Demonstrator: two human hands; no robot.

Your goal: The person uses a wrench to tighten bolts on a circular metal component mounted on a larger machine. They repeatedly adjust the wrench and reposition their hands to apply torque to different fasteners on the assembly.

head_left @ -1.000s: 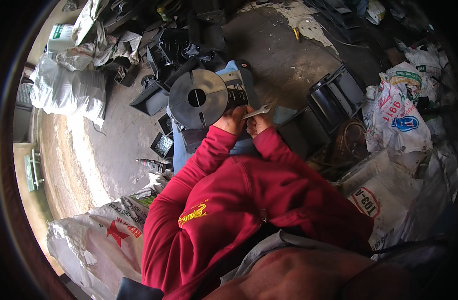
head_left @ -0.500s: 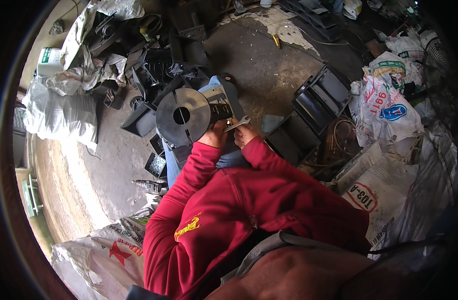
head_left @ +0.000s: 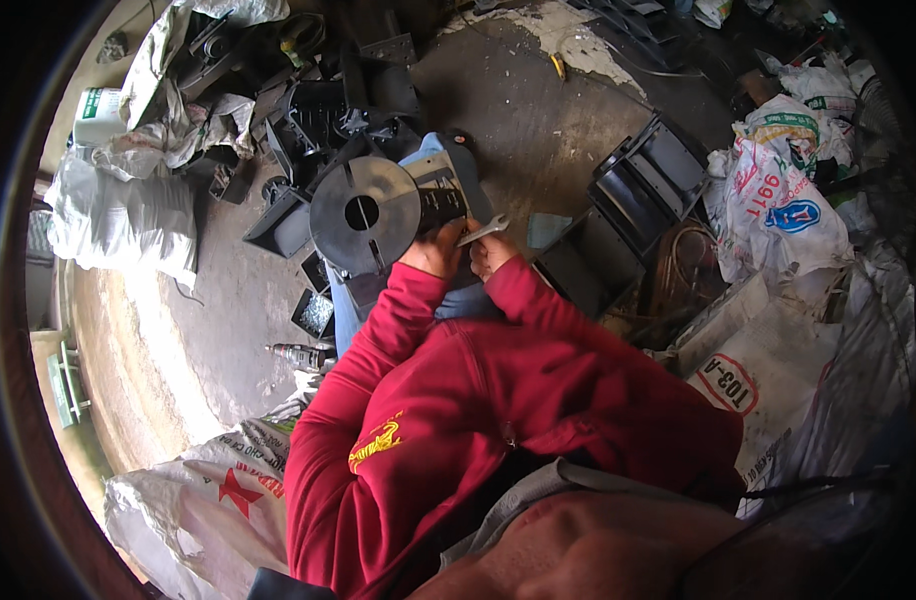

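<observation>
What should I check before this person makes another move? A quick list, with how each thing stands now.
1. Wrench held in the right-hand grip: ok, one open end shows.
2. Left-hand grip at the black piece beside the disc: ok, though how its fingers close is hidden.
3. Wrench's other end seated on a fastener: cannot tell, too small and partly hidden.
4. Hands gloved: not ok, both are bare.
5. Disc's centre hole uncovered: ok.
6. Drill away from the hands: ok, it lies on the floor to the left.
</observation>
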